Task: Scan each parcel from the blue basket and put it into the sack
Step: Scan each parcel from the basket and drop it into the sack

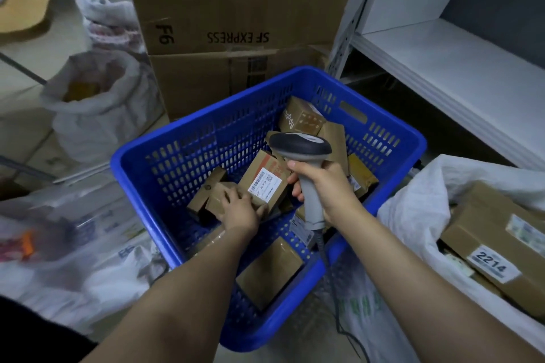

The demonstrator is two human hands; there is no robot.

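Note:
The blue basket [165,150] sits on the floor in the middle and holds several brown cardboard parcels. My left hand [240,208] reaches into it and grips the lower edge of a labelled parcel [264,183], whose white barcode label faces up. My right hand [327,190] holds a grey barcode scanner [300,146] by its handle, head pointing down over the labelled parcel. An open white sack [418,206] stands at the right with parcels inside, one marked 2214 [495,250].
Large SF Express cartons [236,9] are stacked behind the basket. White metal shelving [442,53] rises at the right. More white sacks [97,103] stand at the left, and plastic bags [59,244] lie at the near left. The scanner cable [333,289] hangs over the basket's near rim.

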